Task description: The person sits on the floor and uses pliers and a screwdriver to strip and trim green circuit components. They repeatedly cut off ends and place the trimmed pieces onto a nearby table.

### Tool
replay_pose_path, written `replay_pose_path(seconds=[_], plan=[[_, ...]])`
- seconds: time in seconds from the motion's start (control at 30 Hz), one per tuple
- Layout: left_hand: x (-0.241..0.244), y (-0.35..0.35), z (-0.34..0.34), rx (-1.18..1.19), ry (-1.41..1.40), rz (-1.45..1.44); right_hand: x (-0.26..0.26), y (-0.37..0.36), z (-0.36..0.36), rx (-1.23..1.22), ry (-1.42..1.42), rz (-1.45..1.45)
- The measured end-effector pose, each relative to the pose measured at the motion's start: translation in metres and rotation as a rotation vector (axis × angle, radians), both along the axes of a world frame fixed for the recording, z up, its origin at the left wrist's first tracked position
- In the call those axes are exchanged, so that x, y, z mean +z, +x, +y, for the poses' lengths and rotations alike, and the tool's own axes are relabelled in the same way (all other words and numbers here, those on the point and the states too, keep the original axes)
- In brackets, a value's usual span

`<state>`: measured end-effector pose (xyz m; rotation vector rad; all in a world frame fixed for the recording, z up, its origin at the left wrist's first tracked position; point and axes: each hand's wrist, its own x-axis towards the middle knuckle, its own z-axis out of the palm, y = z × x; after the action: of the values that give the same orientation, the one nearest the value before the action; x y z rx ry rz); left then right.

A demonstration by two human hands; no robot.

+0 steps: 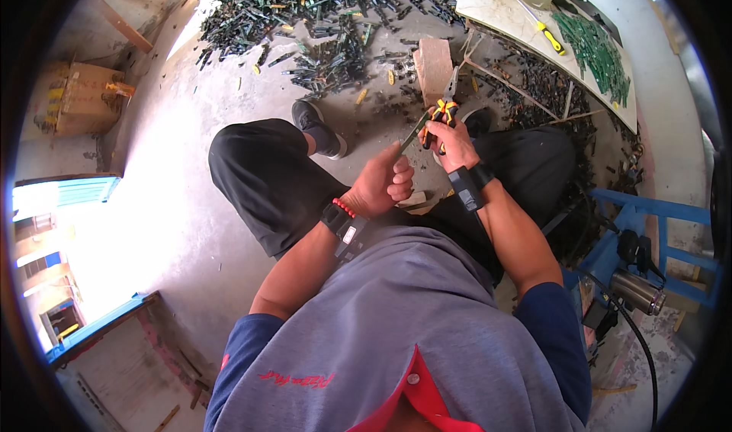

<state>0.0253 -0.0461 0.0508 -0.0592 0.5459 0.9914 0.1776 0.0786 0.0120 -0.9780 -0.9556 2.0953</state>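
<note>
My right hand [449, 140] is closed around long-nose pliers [446, 109] with orange and black handles, their jaws pointing away from me. A narrow dark green strip [413, 133] runs between my two hands, its upper end beside the pliers' handles. The thumb and curled fingers of my left hand [384, 179] hold the strip's lower end. Just beyond the pliers stands a wooden block [434, 66] on the concrete floor. At the upper right, a pile of green strips [595, 54] and a yellow-handled screwdriver [550, 38] lie on a pale tabletop.
A large heap of dark and green strips [331, 49] covers the floor ahead. More dark scraps [514, 94] lie below the table [480, 9]. A blue frame [629, 214] with a steel flask [637, 292] stands at right, near a black cable [643, 346]. A cardboard box [88, 97] is at left.
</note>
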Motion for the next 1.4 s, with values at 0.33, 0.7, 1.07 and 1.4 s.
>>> replay_pose_path(seconds=[0.33,0.7,1.07,1.4], plan=[[-0.009,0.001,-0.002,0.002,-0.055,0.214,0.012,-0.001,-0.009,0.079,0.216,-0.21],[-0.014,-0.004,-0.004,0.065,-0.071,0.32,0.038,0.04,-0.047,0.327,1.015,-1.096],[-0.015,-0.006,-0.003,0.082,-0.082,0.349,0.047,0.047,-0.043,0.452,1.29,-1.329],[-0.019,-0.007,-0.003,0.065,-0.072,0.286,0.046,0.039,-0.037,0.455,1.442,-1.307]])
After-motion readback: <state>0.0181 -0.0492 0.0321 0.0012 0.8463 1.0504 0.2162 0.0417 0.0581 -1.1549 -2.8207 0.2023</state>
